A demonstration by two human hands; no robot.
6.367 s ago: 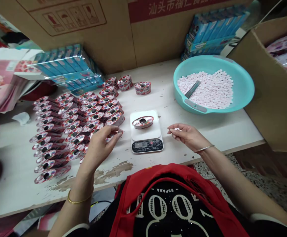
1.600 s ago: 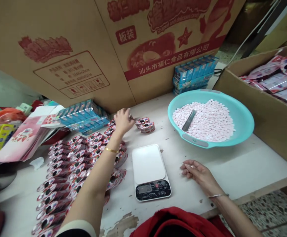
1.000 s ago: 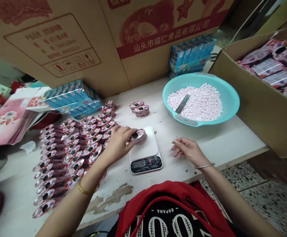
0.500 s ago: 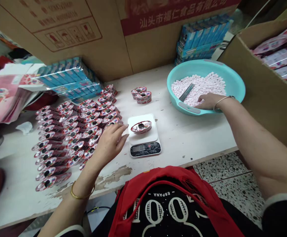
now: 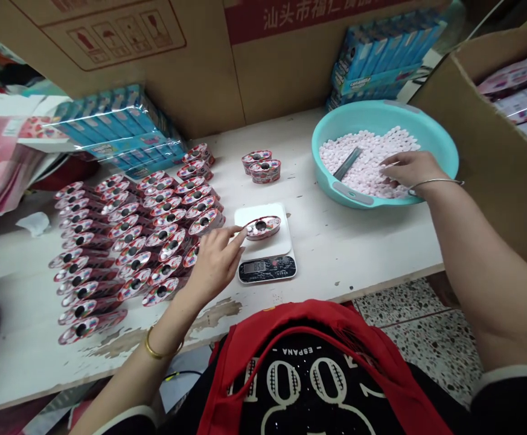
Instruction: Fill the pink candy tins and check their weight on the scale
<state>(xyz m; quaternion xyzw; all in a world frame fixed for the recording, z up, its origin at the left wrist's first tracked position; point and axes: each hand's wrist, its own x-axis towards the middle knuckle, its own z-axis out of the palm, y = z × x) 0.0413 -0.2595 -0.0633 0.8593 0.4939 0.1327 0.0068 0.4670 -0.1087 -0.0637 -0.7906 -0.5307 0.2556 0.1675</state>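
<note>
We hold our left hand (image 5: 217, 258) at the left end of an oval, red-and-pink printed pack with a dark round hole (image 5: 270, 229), which lies on a flat white scale with a black display panel (image 5: 284, 243), mid-table. Its thumb and index finger reach that tip close together; we cannot tell whether they grip it. To the right, our right hand (image 5: 419, 170) is over the round turquoise plastic bowl (image 5: 447, 145), its bent fingers down at the small pale-pink candies (image 5: 372, 151); we cannot tell whether they pinch any. A dark, narrow scoop (image 5: 348, 164) lies on the candies, left of that hand. Rows of similar oval packs (image 5: 127, 228) fill the left.
</note>
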